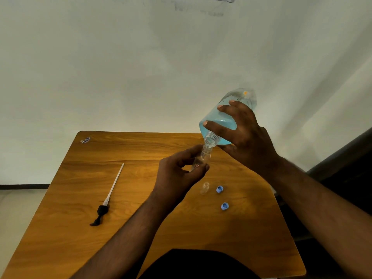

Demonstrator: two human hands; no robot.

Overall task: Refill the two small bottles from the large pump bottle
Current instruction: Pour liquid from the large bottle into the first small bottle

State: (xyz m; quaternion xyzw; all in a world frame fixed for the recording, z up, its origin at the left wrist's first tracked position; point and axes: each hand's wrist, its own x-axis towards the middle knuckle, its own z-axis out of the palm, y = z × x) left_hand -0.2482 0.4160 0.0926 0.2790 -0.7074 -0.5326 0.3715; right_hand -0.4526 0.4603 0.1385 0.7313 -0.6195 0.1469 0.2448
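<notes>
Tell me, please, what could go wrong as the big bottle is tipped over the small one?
1. The large bottle, tilted in the right hand, has a wider neck than the small bottle in the left hand; blue liquid may surge and spill onto the table.
2. Both bottles are held in the air, so the mouths could slip apart.
3. The second small bottle stands open close below and could be knocked over.

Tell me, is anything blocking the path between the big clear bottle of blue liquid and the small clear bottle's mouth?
Nothing visible. The big clear bottle of blue liquid, pump removed, is tilted with its open neck right at the uncapped small clear bottle.
</notes>
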